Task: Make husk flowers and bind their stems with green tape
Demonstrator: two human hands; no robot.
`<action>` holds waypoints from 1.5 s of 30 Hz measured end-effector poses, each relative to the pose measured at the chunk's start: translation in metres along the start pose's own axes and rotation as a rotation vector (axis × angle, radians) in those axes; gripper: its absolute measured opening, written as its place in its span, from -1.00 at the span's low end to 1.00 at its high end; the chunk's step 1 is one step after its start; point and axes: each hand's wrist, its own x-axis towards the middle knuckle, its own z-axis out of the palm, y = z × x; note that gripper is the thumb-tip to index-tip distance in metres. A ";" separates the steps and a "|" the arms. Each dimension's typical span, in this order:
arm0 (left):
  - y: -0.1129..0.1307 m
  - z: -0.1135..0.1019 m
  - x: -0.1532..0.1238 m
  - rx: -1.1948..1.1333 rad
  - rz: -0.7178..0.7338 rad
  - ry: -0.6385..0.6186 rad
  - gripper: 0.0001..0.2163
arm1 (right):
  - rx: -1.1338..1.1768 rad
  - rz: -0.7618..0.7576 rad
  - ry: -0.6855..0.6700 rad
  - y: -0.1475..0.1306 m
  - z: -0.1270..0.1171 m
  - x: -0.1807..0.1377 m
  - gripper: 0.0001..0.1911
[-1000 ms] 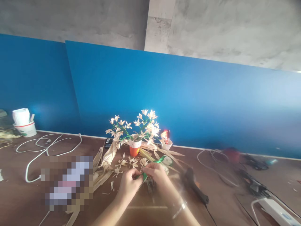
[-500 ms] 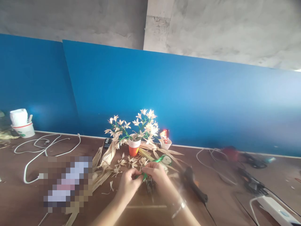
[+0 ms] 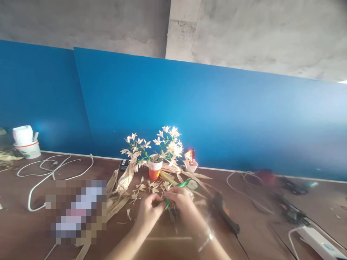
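Note:
My left hand (image 3: 148,212) and my right hand (image 3: 181,200) meet low in the middle of the brown table (image 3: 257,231), fingers pinched together on a strip of green ribbon (image 3: 166,203). The ribbon runs back to a green ribbon roll (image 3: 191,184) just behind my right hand. Several small pale husk flowers (image 3: 151,187) lie loose in front of my hands. An orange paper cup (image 3: 155,170) behind them holds a bouquet of pale flowers (image 3: 155,144) on green stems.
Dried corn husks (image 3: 123,182) lie left of the cup. A black glue gun (image 3: 223,213) lies right of my hands. White cables (image 3: 51,169) loop at the left near a white bowl (image 3: 27,148). More cables and a power strip (image 3: 320,243) are at the right. A blue wall panel (image 3: 217,115) backs the table.

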 end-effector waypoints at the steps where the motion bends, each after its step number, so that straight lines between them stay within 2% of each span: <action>1: 0.001 -0.001 -0.002 0.045 0.044 0.002 -0.86 | -0.005 -0.002 0.000 -0.001 0.000 -0.001 -0.81; 5: 0.004 -0.003 -0.006 0.213 0.162 0.007 -0.88 | -0.032 -0.010 0.012 -0.001 0.000 -0.003 -0.82; 15: 0.007 -0.005 -0.006 0.296 0.232 0.053 -0.90 | -0.051 -0.019 0.037 0.002 0.002 0.003 -0.82; 20: 0.003 -0.002 -0.003 0.100 0.139 0.060 -0.92 | -0.035 -0.042 0.037 0.000 0.005 0.000 -0.78; 24: -0.003 0.000 0.004 -0.210 -0.092 0.006 -0.85 | 0.087 -0.050 0.002 0.001 0.007 -0.001 -0.77; 27: -0.006 -0.001 0.007 -0.334 -0.212 -0.038 -0.82 | 0.237 -0.005 -0.061 0.006 0.007 0.001 -0.78; 32: 0.001 -0.005 0.003 -0.529 -0.243 -0.147 -0.79 | 0.419 0.033 -0.179 0.015 0.005 0.007 -0.70; 38: 0.006 -0.008 0.000 -0.720 -0.316 -0.233 -0.77 | 0.498 0.023 -0.306 0.020 0.000 0.011 -0.69; 42: 0.005 -0.008 0.000 -0.711 -0.302 -0.277 -0.77 | 0.447 -0.023 -0.269 0.020 0.000 0.012 -0.65; 45: 0.005 -0.007 0.000 -0.679 -0.293 -0.264 -0.79 | 0.401 -0.041 -0.232 0.018 0.002 0.012 -0.63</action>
